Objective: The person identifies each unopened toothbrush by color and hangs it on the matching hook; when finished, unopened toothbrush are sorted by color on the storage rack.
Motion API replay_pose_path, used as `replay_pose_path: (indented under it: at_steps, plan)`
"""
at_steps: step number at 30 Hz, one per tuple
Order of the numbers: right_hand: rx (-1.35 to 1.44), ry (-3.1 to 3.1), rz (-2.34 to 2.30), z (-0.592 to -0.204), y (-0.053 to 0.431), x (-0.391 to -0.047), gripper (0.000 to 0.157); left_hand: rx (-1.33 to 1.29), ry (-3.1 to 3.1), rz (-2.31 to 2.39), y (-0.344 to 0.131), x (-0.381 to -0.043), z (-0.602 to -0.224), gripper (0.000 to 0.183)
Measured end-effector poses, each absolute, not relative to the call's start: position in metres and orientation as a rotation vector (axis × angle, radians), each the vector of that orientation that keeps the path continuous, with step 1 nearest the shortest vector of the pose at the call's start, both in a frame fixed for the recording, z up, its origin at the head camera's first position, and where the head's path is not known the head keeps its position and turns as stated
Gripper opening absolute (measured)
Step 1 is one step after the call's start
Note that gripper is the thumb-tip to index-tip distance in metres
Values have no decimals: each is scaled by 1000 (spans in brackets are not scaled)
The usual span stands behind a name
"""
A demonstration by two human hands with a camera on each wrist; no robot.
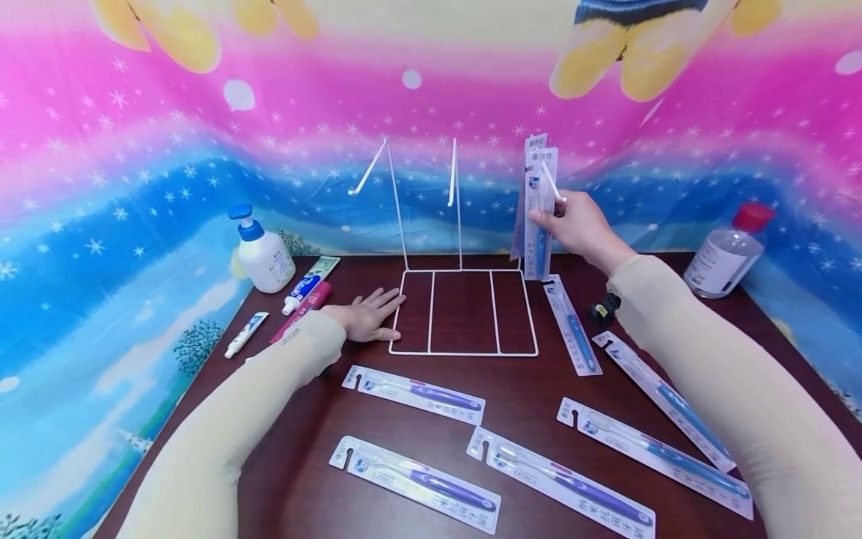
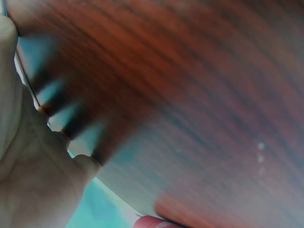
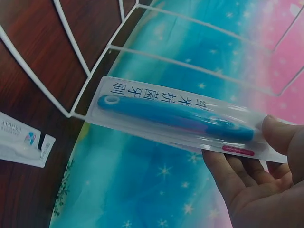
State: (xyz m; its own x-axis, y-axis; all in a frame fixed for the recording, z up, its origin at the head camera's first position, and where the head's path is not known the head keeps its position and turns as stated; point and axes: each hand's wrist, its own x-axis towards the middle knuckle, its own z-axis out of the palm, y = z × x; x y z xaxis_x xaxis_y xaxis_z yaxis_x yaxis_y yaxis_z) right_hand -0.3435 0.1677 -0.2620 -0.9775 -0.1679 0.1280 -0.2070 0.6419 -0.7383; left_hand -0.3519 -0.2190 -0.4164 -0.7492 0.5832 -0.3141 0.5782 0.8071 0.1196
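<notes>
My right hand (image 1: 584,224) pinches a packaged blue toothbrush (image 1: 539,253) between thumb and fingers, upright at the right hook of a white wire rack (image 1: 465,355). The hook's tip sticks out in front of the pack's upper part. Behind it, the edge of another pack (image 1: 536,140) shows. Seen in the right wrist view, the blue handle (image 3: 175,116) lies under clear plastic, its far end near the rack's base. My left hand (image 1: 367,316) rests on the table, fingers spread, fingertips at the left wire of the base.
Several packaged toothbrushes lie on the dark table, with purple (image 1: 417,394) or blue handles (image 1: 572,326). At left stand a pump bottle (image 1: 268,262) and toothpaste tubes (image 1: 311,284). A red-capped bottle (image 1: 723,258) and a small black object (image 1: 604,308) are at right.
</notes>
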Motion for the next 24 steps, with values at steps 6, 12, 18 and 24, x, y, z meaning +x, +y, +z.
replay_pose_path:
  at_steps: [6, 12, 18, 24]
  plan:
    - [325, -2818, 1226, -262, 169, -355, 53, 893, 2648, 51, -220, -351, -417, 83]
    - [307, -2811, 1262, -263, 167, -362, 58, 867, 2648, 43, -221, -353, -419, 86]
    - [309, -2807, 1274, -263, 167, -365, 58, 862, 2647, 39, -222, -357, -422, 87]
    - [301, -2803, 1284, -263, 167, -365, 58, 868, 2655, 41, -222, -356, -423, 86]
